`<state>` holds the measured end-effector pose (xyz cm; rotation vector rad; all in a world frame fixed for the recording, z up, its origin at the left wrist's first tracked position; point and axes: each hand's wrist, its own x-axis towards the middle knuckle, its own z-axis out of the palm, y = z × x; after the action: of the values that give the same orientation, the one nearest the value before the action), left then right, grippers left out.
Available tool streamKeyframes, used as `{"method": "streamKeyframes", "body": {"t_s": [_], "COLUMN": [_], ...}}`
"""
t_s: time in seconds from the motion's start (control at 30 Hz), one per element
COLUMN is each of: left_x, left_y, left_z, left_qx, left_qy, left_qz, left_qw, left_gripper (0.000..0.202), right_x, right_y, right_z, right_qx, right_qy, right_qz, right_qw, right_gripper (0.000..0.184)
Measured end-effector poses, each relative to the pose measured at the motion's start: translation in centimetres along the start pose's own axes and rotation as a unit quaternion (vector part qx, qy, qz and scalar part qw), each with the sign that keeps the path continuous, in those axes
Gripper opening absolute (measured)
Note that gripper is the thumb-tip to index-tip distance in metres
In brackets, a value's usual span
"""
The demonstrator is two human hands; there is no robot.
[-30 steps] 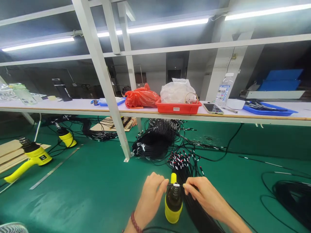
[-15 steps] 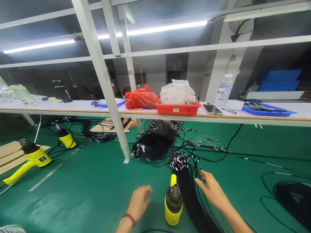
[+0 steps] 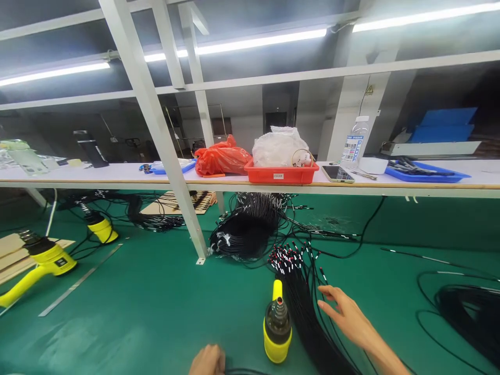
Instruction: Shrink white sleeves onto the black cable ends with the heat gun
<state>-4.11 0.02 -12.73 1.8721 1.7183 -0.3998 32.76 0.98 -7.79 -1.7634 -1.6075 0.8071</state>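
Note:
A yellow-and-black heat gun [image 3: 277, 328] stands upright on the green mat, close to the bottom edge of the view. To its right lies a long bundle of black cables [image 3: 302, 307], with red-and-white tipped ends fanned out at the far end. My right hand [image 3: 346, 315] hovers over the bundle's right side with its fingers apart, holding nothing. Low to the left of the heat gun, my left hand [image 3: 208, 360] is cut off by the frame. A thin black cable [image 3: 242, 372] runs close to it, and I cannot tell whether the hand holds it.
A white shelf [image 3: 97, 177] on posts crosses the bench, carrying a red tray [image 3: 281, 178] and a red bag [image 3: 222, 159]. Black cable heaps [image 3: 244, 237] lie beyond, with a coil [image 3: 466, 312] at right. Other yellow heat guns [image 3: 45, 260] stand at left.
Both hands have left the top of the heat gun. My left hand has dropped to the bottom edge, and my right hand has moved right over the cables.

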Motion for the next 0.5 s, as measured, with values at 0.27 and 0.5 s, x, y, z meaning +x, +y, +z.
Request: {"method": "streamKeyframes", "body": {"t_s": [0.27,0.5], "left_x": [-3.6,-6.8], "left_y": [0.5,3.2], "left_z": [-5.7,-11.0], "left_qx": [-0.007,-0.023], "left_qy": [0.019,0.068], "left_qz": [0.124,0.194], "left_qw": [0.992,0.978], "left_gripper": [0.01,0.016], "right_x": [-1.0,-3.2], "right_y": [-2.8,-7.3], "right_z": [-2.8,-3.1], "right_qx": [0.011,0.021], "right_qy": [0.005,-0.016], "right_qz": [-0.026,-0.073], "right_qw": [1.0,0.997], "right_gripper": [0.045,0.033]}}
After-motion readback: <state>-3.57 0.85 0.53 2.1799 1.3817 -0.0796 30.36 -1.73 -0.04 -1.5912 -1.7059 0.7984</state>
